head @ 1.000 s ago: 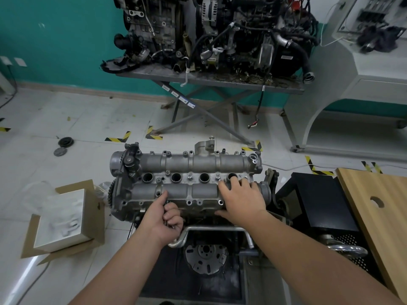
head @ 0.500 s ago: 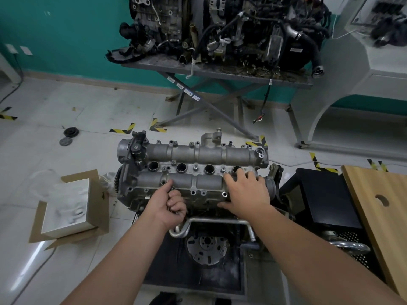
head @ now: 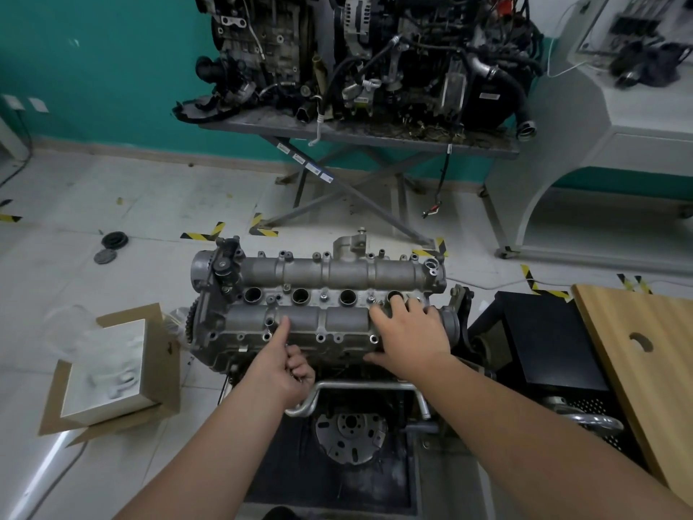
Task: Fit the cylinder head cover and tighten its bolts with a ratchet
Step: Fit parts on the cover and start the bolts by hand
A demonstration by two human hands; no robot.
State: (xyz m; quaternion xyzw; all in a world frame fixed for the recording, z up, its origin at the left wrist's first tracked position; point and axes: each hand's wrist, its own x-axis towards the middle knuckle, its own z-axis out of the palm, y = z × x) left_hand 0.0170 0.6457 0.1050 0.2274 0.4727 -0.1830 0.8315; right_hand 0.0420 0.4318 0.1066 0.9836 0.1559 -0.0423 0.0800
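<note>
Looking down from head height, the view shows a grey cast-aluminium cylinder head cover (head: 322, 298) seated on top of an engine in the middle of the picture, with 4 round plug wells in a row along its centre. The engine sits on a dark stand with a curved silver tube handle (head: 360, 388) at its near edge.

The right hand (head: 410, 337) lies palm-down on the right end of the cover, fingers spread flat and reaching to the rightmost plug well, thumb down over the near edge. The left hand (head: 283, 364) is at the near left side of the cover: its thumb points up and touches the casting beside a bolt hole, while the other fingers are curled into the palm. Something small and metallic seems to glint inside those curled fingers, but what it is cannot be told.

To the left on the pale tiled floor sits an open brown cardboard box (head: 108, 369) holding a white block. To the right stand a black metal cabinet (head: 547, 343) and a light wooden board with a round hole (head: 645, 350). Behind, against a teal wall, a grey folding steel table (head: 360, 135) carries 2 large dirty black engines (head: 375, 54).
</note>
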